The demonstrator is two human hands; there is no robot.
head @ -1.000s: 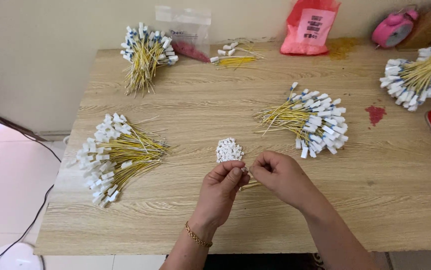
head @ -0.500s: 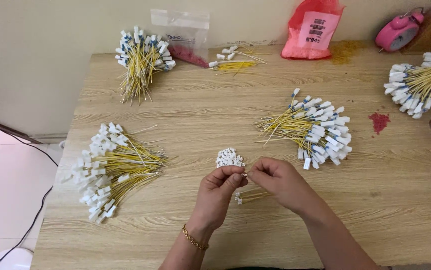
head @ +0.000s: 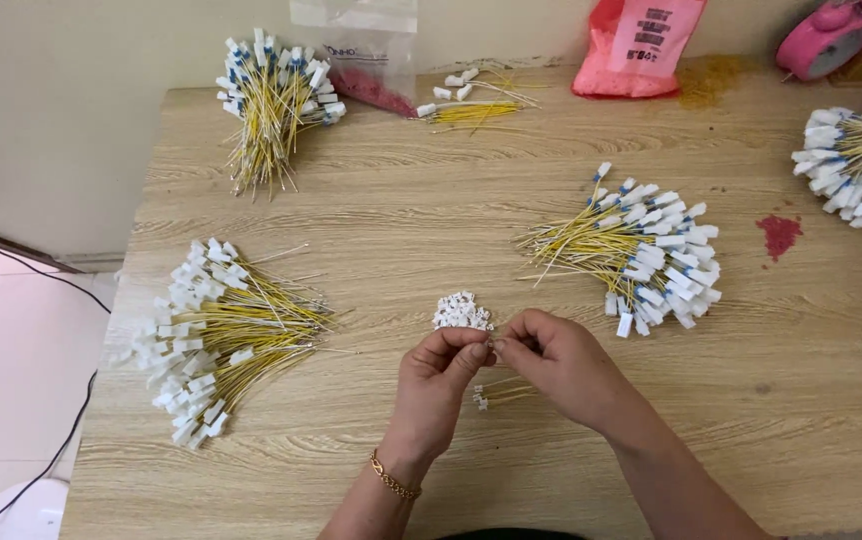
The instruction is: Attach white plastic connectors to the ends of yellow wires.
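My left hand [head: 438,385] and my right hand [head: 557,362] meet fingertip to fingertip above the wooden table [head: 431,215], pinching one small white connector piece [head: 492,345] between them. A small heap of white connector pieces [head: 461,311] lies just beyond my fingers. Under my hands lies a short bunch of yellow wires [head: 497,394] with white ends. A gold bracelet sits on my left wrist.
Bundles of yellow wires with white tags lie at the left [head: 213,335], the right of centre [head: 641,248], the far left [head: 273,97], the far middle [head: 471,106] and the right edge [head: 856,150]. A clear bag [head: 366,52], a pink bag [head: 639,45] and a pink tape dispenser [head: 828,35] stand at the back.
My hands stay together near the small white heap. The short yellow wires now lie on the table below them. The view has shifted slightly.
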